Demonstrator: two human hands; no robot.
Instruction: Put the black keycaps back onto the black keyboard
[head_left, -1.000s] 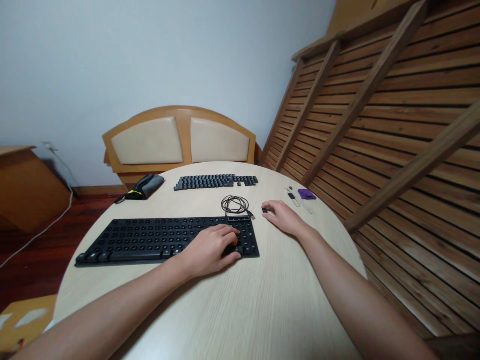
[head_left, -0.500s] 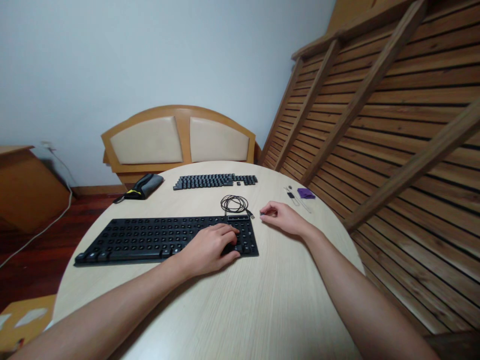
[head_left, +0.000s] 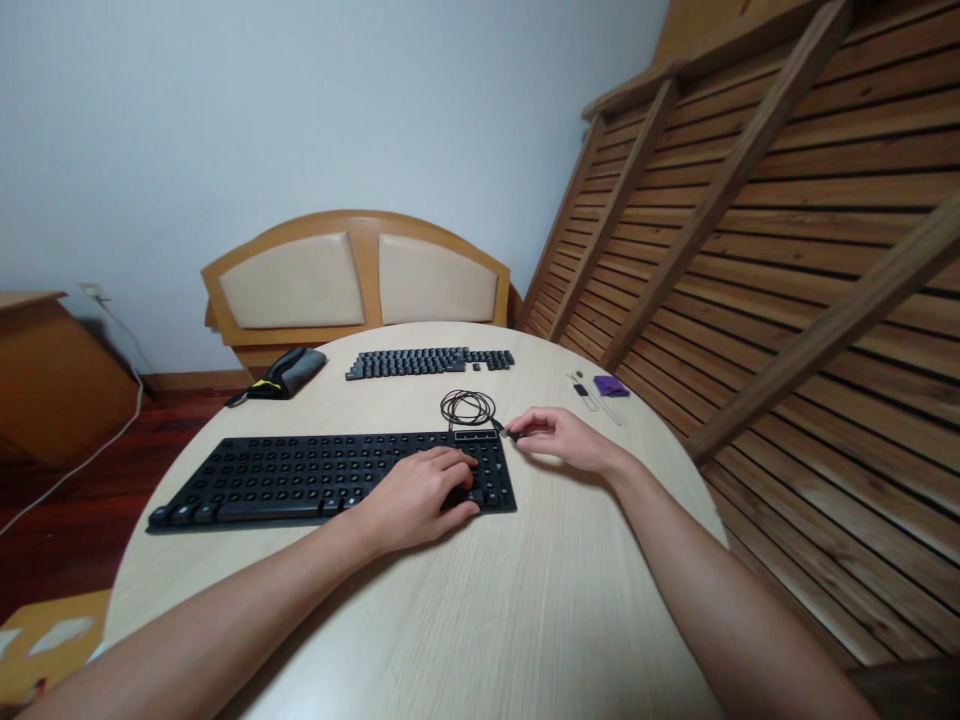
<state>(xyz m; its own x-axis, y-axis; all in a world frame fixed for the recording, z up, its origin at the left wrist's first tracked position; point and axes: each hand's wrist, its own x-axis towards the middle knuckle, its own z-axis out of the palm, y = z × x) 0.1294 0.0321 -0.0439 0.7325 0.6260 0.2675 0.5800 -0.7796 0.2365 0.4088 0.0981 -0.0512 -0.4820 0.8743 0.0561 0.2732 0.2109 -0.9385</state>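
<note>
A black keyboard (head_left: 277,475) lies across the near part of the table, most of its keycaps off, with the long space bar and a few bottom-row keys in place. My left hand (head_left: 427,495) rests on its right end, fingers bent over the number pad and thumb apart at the front edge. What lies under those fingers is hidden. Just beyond the keyboard's right corner, my right hand (head_left: 559,438) pinches a small dark keycap (head_left: 513,434) between thumb and fingertips. The keyboard's coiled cable (head_left: 468,407) lies close by, its plug end near my right fingertips.
Loose black keycaps (head_left: 409,362) are laid out in rows at the table's (head_left: 525,600) far side. A dark pouch (head_left: 289,374) lies at the left edge. At the right are a purple cloth (head_left: 611,386) and a wire tool (head_left: 592,402). Wooden slats (head_left: 750,270) stand close on the right.
My right hand has moved a little left, bringing the keycap nearer to the keyboard's top right corner. My left hand stays where it was.
</note>
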